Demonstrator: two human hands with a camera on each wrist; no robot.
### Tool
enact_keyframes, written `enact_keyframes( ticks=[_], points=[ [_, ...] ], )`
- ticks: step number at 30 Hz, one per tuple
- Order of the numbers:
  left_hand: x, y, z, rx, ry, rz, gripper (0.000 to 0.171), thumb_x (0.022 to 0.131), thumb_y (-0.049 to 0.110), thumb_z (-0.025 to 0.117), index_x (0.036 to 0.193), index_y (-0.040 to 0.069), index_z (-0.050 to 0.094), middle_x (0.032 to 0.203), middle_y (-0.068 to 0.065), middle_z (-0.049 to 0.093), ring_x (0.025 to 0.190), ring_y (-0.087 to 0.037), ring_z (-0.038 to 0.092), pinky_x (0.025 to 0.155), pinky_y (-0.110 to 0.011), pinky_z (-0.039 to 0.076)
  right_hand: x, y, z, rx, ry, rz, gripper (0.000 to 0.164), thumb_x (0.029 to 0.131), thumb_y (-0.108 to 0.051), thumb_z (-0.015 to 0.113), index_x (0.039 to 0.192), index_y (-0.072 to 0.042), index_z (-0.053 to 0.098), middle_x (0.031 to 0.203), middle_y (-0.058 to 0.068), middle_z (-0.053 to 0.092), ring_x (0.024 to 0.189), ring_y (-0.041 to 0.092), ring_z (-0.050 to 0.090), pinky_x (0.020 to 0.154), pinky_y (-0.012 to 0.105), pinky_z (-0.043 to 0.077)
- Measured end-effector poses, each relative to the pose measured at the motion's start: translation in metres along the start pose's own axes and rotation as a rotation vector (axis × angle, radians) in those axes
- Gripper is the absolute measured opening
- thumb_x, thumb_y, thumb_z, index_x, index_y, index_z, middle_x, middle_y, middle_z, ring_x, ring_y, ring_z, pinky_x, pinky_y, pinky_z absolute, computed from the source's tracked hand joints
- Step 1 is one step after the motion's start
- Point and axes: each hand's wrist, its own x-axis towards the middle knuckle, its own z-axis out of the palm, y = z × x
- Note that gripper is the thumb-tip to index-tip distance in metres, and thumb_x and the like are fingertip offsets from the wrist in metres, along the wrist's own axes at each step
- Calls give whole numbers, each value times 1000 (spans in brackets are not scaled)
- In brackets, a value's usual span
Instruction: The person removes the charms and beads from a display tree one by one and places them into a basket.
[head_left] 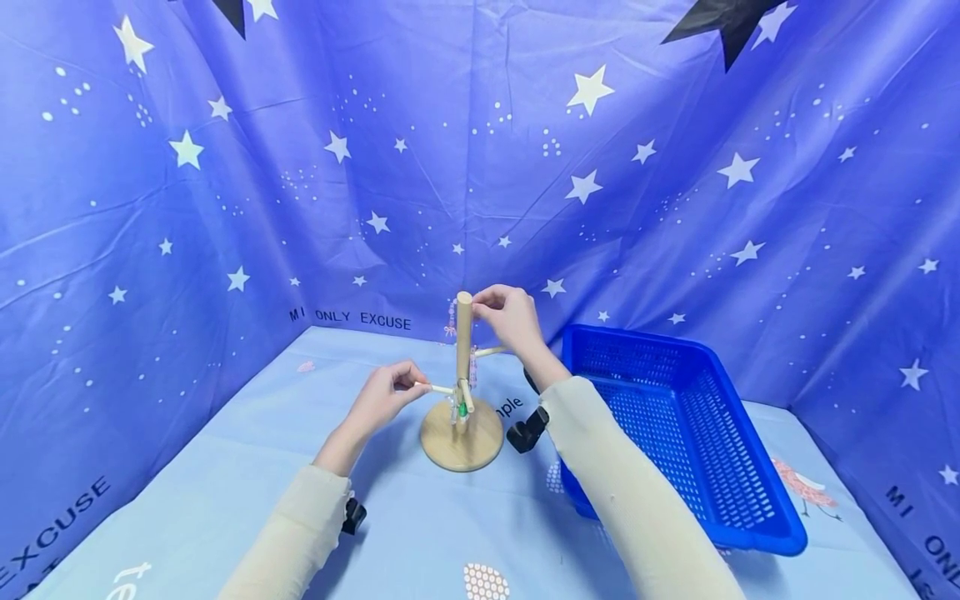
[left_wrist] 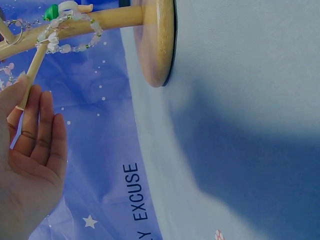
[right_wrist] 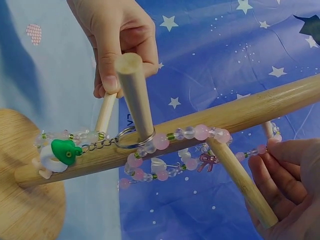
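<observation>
A wooden stand (head_left: 464, 342) with a round base and several side pegs rises in the middle of the head view. My left hand (head_left: 384, 398) pinches the tip of its left peg (left_wrist: 35, 67), where a pale bead bracelet (left_wrist: 65, 48) hangs. At the back of the post, near the top, my right hand (head_left: 513, 318) pinches a pink bead bracelet (right_wrist: 261, 149) beside a peg (right_wrist: 268, 130). Another pink bead bracelet (right_wrist: 201, 132) hangs round the right peg (right_wrist: 245, 185). By its ring, a keychain with a green-and-white figure (right_wrist: 63, 151) hangs on the front peg (right_wrist: 134, 95).
A blue plastic basket (head_left: 750, 533) stands on the right, close beside my right forearm. Light blue patterned cloth (head_left: 405, 533) covers the table. Behind it hangs a blue star-printed curtain (head_left: 465, 167). Each wrist carries a black camera mount (head_left: 528, 431).
</observation>
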Motion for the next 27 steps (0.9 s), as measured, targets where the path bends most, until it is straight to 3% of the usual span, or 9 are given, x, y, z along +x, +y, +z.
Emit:
enact_keyframes(
  ticks=[13, 27],
  points=[
    [0, -1, 0, -8, 2, 1, 7, 90, 11, 73, 90, 6, 68, 86, -10, 72, 76, -12, 63, 71, -21, 54, 11, -3, 1, -4, 44, 8, 11, 92, -18, 72, 97, -8, 76, 96, 11, 77, 89, 26, 73, 66, 23, 51],
    [-1, -1, 0, -27, 7, 10, 9, 89, 10, 74, 89, 4, 68, 85, -12, 71, 76, -12, 62, 73, -19, 53, 19, -3, -2, 15, 77, 15, 13, 91, -17, 73, 97, -6, 75, 95, 13, 77, 89, 28, 74, 78, 34, 54]
  ],
)
